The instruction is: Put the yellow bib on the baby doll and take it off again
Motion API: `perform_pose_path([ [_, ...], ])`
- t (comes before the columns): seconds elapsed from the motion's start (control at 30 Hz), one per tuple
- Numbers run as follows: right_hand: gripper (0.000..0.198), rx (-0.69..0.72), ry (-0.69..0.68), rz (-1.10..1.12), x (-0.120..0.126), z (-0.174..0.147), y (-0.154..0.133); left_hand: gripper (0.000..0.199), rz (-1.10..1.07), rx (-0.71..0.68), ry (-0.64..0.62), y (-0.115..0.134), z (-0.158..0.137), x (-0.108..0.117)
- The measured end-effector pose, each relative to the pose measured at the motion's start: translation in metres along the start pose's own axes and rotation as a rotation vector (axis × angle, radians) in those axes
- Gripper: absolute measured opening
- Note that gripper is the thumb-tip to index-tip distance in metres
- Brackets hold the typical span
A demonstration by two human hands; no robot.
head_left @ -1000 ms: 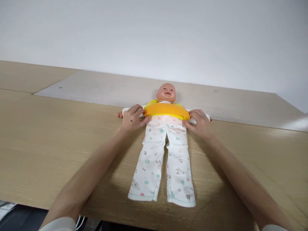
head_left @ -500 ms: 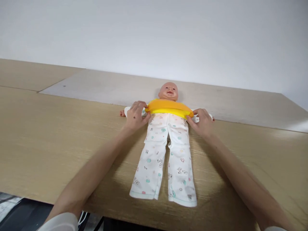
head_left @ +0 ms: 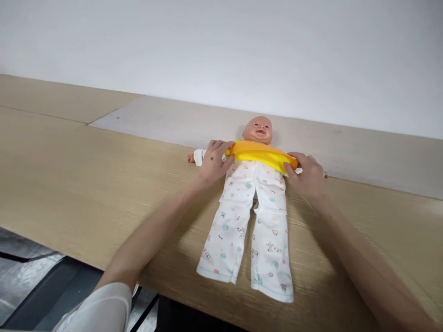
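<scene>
A bald baby doll (head_left: 258,130) lies on its back with its arms spread, dressed in white printed pants (head_left: 238,216) and white sleeves. Across its chest is a yellow and orange bib (head_left: 263,159), which looks like the soft kind with a catch pocket. My left hand (head_left: 216,161) pinches the bib's left end between thumb and fingers. At the opposite end, my right hand (head_left: 307,174) grips the edge in the same way. Both hands partly cover the doll's sleeves.
The doll rests on a wooden table (head_left: 86,184) with a paler panel (head_left: 180,117) along the back, against a white wall (head_left: 221,50). Below the table's front edge, at lower left, is a dark chair (head_left: 51,295).
The view has turned a little left, so doll and hands appear farther right. Both hands keep hold of the bib, whose yellow front shows slightly more.
</scene>
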State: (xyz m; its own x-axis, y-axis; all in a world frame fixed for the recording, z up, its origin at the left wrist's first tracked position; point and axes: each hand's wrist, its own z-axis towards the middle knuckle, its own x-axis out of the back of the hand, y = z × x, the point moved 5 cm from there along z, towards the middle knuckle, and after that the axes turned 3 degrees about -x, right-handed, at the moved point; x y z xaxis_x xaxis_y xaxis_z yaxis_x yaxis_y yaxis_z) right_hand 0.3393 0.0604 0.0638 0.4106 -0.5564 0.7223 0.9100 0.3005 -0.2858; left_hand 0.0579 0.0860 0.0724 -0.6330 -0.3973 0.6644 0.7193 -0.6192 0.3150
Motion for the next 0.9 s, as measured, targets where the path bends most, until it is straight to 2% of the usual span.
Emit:
perform_pose_path([
  [0.17,0.036,0.042,-0.034,0.006,0.002,-0.001,0.0,0.032,-0.001,-0.001,-0.025,0.001,0.001,0.001],
  [0.33,0.046,0.115,-0.105,0.064,0.007,0.0,0.0,0.033,0.053,0.164,-0.03,-0.009,0.001,0.007],
  [0.47,0.039,0.149,-0.063,0.068,0.011,0.0,0.001,0.032,0.077,0.225,0.02,-0.014,0.0,0.01],
  [0.57,0.033,0.144,0.002,0.038,0.011,0.0,0.001,0.033,0.082,0.208,0.021,-0.015,-0.001,0.01],
  [0.77,0.031,0.104,0.047,0.038,0.008,0.002,0.003,0.044,-0.004,0.037,-0.103,-0.017,0.0,0.006],
  [0.9,0.033,0.051,0.015,0.069,0.003,0.003,0.006,0.035,-0.013,0.086,-0.046,-0.021,0.0,0.005],
])
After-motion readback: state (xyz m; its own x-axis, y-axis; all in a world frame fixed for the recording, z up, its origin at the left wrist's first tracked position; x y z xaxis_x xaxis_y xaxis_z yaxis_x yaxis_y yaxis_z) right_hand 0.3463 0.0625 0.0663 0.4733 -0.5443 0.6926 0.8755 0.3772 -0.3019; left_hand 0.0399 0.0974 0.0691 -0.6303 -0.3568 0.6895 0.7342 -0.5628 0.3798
